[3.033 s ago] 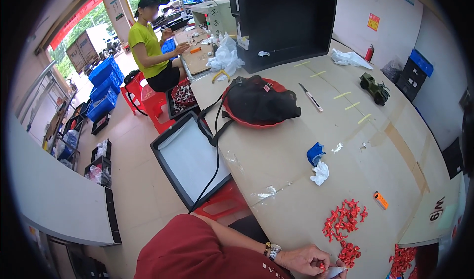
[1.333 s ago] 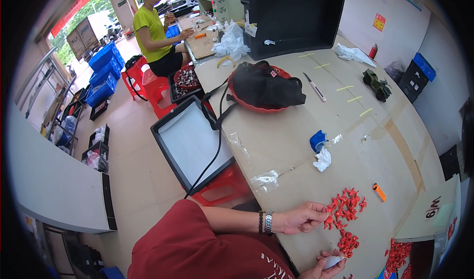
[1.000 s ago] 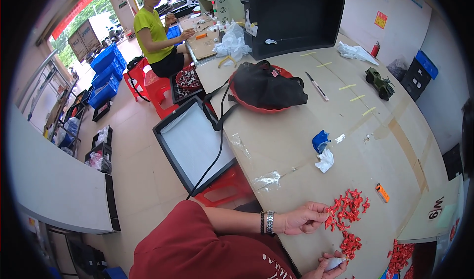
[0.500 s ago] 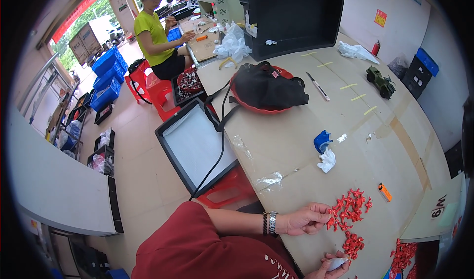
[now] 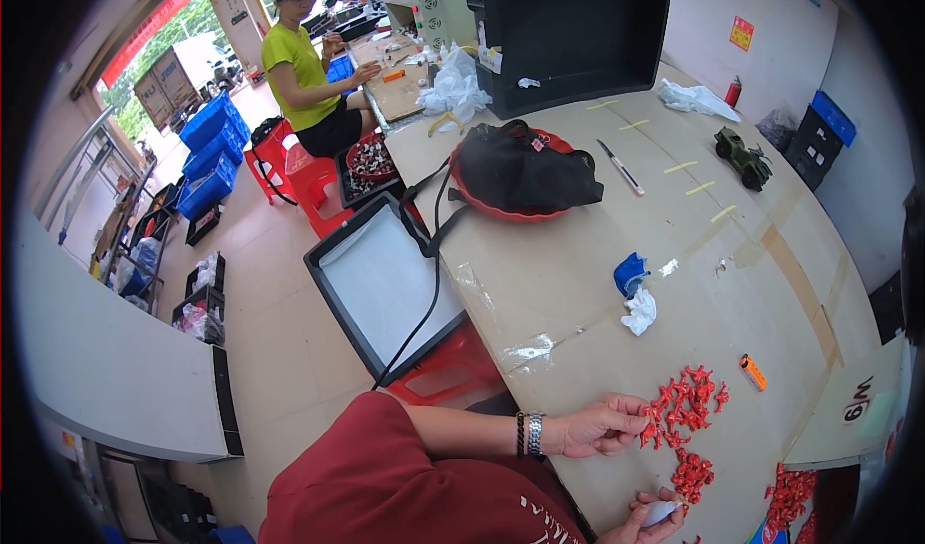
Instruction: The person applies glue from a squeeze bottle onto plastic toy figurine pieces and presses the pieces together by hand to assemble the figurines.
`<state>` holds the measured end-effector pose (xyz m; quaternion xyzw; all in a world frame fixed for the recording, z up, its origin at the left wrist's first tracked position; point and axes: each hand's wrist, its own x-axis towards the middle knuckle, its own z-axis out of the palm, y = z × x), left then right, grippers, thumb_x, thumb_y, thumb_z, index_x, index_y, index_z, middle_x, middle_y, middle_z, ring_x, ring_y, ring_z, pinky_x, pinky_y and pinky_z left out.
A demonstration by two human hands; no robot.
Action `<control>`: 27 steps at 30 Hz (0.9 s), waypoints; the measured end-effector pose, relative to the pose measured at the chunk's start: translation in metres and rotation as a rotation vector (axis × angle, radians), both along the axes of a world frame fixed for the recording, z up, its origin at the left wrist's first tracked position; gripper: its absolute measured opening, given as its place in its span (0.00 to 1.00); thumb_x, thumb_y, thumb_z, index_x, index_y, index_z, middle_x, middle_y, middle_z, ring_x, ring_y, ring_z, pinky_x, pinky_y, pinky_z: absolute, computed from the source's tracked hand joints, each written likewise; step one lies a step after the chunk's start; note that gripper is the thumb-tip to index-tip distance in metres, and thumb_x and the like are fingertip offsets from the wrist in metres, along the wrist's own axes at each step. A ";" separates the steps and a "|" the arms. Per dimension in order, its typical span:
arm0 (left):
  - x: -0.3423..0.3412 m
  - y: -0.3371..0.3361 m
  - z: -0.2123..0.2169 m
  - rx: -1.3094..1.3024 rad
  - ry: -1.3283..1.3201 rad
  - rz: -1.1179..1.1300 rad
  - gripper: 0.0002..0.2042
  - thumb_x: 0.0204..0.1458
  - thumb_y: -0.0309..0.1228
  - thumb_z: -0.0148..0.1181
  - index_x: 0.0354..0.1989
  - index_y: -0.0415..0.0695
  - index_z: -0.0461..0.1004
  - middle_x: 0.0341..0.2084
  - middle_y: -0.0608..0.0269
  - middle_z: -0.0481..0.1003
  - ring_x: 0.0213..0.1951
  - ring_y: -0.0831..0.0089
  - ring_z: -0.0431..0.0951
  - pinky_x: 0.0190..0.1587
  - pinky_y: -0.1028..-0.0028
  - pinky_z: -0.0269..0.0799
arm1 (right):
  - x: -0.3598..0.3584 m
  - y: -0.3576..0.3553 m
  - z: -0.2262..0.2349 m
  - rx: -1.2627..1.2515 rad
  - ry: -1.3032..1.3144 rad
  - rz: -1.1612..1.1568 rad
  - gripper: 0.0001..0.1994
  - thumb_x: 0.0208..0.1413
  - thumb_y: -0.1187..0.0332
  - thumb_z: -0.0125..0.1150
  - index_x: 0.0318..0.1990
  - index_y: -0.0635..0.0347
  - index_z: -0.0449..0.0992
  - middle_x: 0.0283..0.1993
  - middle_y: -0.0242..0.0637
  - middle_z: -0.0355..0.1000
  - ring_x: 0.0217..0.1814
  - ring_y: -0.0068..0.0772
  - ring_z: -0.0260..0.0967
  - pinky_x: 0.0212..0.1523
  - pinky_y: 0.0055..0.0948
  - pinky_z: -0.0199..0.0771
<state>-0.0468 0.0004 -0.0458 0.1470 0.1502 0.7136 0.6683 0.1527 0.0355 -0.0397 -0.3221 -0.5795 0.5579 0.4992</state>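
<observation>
My left hand (image 5: 605, 425), with a watch and a dark bracelet on its wrist, pinches a small red plastic figure (image 5: 647, 434) at the edge of a loose spread of such red figures (image 5: 690, 398). Nearer to me, my right hand (image 5: 644, 523) is closed round a small white bottle (image 5: 660, 512), its narrow end towards a tighter heap of little red pieces (image 5: 692, 476). Fingers hide part of the bottle. Both hands are low over the cardboard-covered table (image 5: 549, 274), close to its near edge.
An orange lighter (image 5: 753, 372) lies right of the figures. Beyond are crumpled white tissue (image 5: 639, 311), a blue wrapper (image 5: 631, 273), a utility knife (image 5: 621, 167), a green toy vehicle (image 5: 742, 158) and a black bag (image 5: 530, 170) in a red basin. A co-worker (image 5: 306, 81) sits far left.
Hardly anything differs. Both hands keep their places and their holds, and the whole view has shifted very slightly.
</observation>
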 end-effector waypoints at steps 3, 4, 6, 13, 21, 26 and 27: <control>0.000 0.000 0.000 0.000 0.006 0.000 0.06 0.58 0.33 0.55 0.35 0.45 0.69 0.21 0.74 0.68 0.12 0.88 0.50 0.15 0.83 0.41 | -0.001 0.000 0.000 -0.004 0.002 -0.014 0.23 0.55 0.71 0.59 0.56 0.58 0.57 0.48 0.39 0.66 0.41 0.29 0.65 0.41 0.26 0.69; 0.000 0.000 0.000 -0.005 0.009 0.002 0.06 0.58 0.33 0.55 0.35 0.44 0.69 0.21 0.74 0.68 0.12 0.88 0.50 0.15 0.83 0.41 | -0.001 0.000 0.001 0.014 -0.002 -0.003 0.23 0.55 0.70 0.59 0.56 0.59 0.57 0.48 0.40 0.66 0.41 0.29 0.65 0.41 0.27 0.69; 0.000 0.000 -0.001 -0.005 0.006 -0.001 0.06 0.58 0.33 0.55 0.35 0.44 0.69 0.21 0.74 0.68 0.12 0.88 0.50 0.15 0.83 0.41 | -0.002 0.001 0.004 0.030 -0.005 0.008 0.23 0.56 0.68 0.59 0.55 0.60 0.57 0.47 0.40 0.66 0.41 0.30 0.65 0.41 0.28 0.69; 0.001 0.002 -0.001 -0.023 0.029 0.004 0.05 0.59 0.33 0.53 0.34 0.47 0.68 0.15 0.74 0.63 0.10 0.88 0.50 0.13 0.83 0.42 | -0.005 0.000 0.008 0.050 -0.016 0.004 0.23 0.56 0.65 0.60 0.55 0.61 0.58 0.47 0.41 0.66 0.40 0.31 0.65 0.42 0.30 0.69; 0.000 0.002 0.000 -0.018 0.023 -0.004 0.06 0.59 0.34 0.54 0.34 0.46 0.68 0.18 0.74 0.65 0.11 0.88 0.50 0.14 0.83 0.42 | -0.003 0.001 0.006 0.011 -0.029 0.000 0.25 0.53 0.66 0.63 0.55 0.61 0.58 0.47 0.40 0.66 0.41 0.31 0.65 0.42 0.30 0.70; 0.001 0.003 -0.003 -0.029 0.027 0.014 0.06 0.59 0.34 0.54 0.34 0.46 0.68 0.15 0.73 0.65 0.10 0.88 0.51 0.13 0.83 0.43 | -0.003 0.002 0.005 0.026 -0.022 0.003 0.23 0.55 0.66 0.61 0.54 0.60 0.58 0.47 0.40 0.66 0.41 0.31 0.65 0.42 0.28 0.70; 0.000 0.002 -0.003 -0.021 0.024 0.006 0.06 0.58 0.34 0.55 0.34 0.46 0.68 0.17 0.75 0.65 0.11 0.88 0.51 0.14 0.83 0.42 | -0.002 0.002 0.004 0.024 -0.023 0.005 0.23 0.55 0.66 0.61 0.54 0.60 0.58 0.47 0.40 0.66 0.41 0.31 0.65 0.42 0.28 0.70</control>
